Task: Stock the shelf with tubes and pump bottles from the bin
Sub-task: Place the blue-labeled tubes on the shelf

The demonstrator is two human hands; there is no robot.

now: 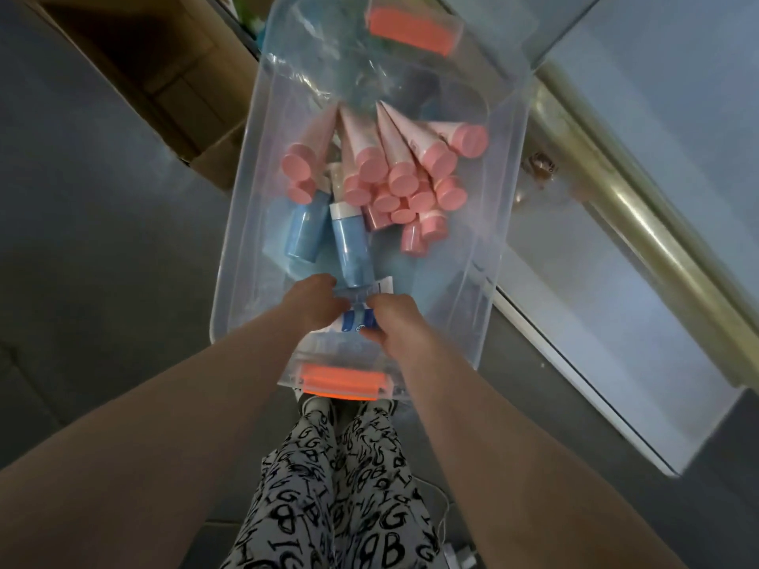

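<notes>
Tubes (394,158) with pink caps are lying heaped in the middle of the clear bin (246,207), which is sitting on the dark floor (102,260) in front of our feet. Just beside them, toward the bin's left wall, two blue bottles (349,244) with white collars are lying on their sides. At the near end of the bin we are holding a blue-and-white tube (358,322) with both hands. Our left grip (316,301) is curling over its left end, and our right grip (394,318) is pinching its right end between thumb and fingers. We cannot tell whether the tube is touching the bin's bottom. It is lying just beyond the near orange handle (343,384). A cardboard box (172,88) is sitting to the left of the bin, and a glass surface (608,314) with a brass rail (616,190) is running along the right.
</notes>
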